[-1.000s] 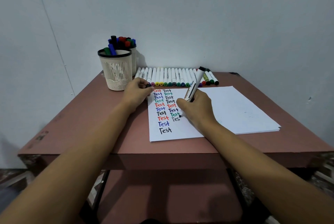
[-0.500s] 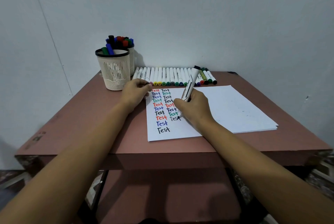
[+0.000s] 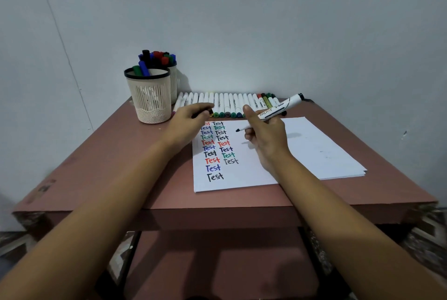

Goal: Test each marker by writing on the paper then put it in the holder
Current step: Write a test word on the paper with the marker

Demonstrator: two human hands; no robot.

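Observation:
My right hand [image 3: 266,137] grips a white marker [image 3: 278,108] with a black end, lifted off the paper [image 3: 254,174], its uncapped black tip pointing left. The sheet carries two columns of the word "Test" in red, blue, green and black; the lowest entry in the right column is black. My left hand [image 3: 188,120] hovers over the sheet's top left corner and pinches a small dark cap [image 3: 202,113] between thumb and fingers. A cream mesh holder [image 3: 151,96] with a black rim stands at the back left and contains several markers.
A second holder [image 3: 173,79] full of capped markers stands behind the first. A row of several white markers [image 3: 227,103] lies along the wall behind the paper. The brown table [image 3: 121,166] has a lower shelf under its front edge.
My right hand lifted the marker off the paper after finishing the black "Test" and tilted it flatter, tip to the left. My left hand rose from the sheet's corner.

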